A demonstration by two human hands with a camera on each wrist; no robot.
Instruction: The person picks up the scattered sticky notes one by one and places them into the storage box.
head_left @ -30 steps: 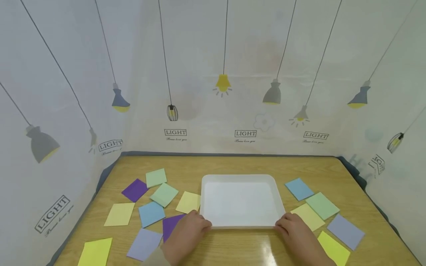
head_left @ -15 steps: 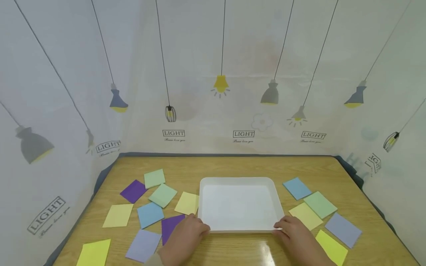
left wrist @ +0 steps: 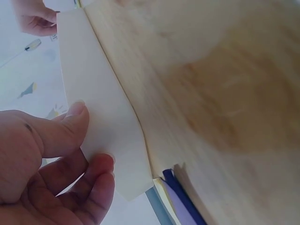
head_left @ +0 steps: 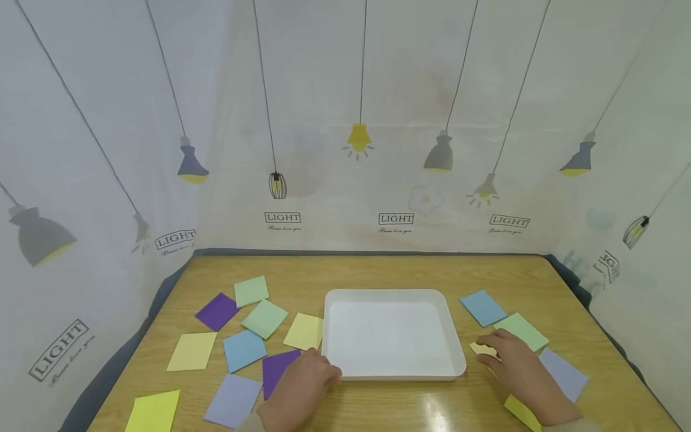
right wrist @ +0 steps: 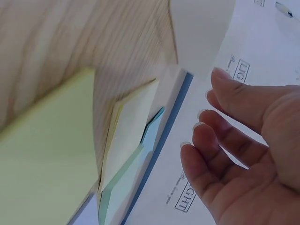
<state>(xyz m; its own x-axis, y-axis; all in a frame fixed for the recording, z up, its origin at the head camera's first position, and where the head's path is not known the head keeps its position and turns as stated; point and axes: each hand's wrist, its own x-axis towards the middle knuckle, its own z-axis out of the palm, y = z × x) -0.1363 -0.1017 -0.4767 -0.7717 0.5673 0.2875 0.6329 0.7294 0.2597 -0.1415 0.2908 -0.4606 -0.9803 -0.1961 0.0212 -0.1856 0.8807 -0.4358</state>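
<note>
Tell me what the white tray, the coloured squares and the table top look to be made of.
White tray: probably plastic, smooth and satin, with evenly rounded corners; coated metal can't be ruled out.
Coloured squares: likely paper, perhaps pads; matt, plain-coloured, straight-edged.
Table top: wood or wood-look laminate, somewhat glossy, showing grain and a bright reflection.

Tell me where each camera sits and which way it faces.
Head: on the head, facing forward and down at tray, papers, wall; left hand and right hand show.
Left wrist: on that wrist, facing the tray; both hands show.
Right wrist: on that wrist, facing papers; only the right hand shows.
Shared: head and left wrist both show the tray and both hands.
</note>
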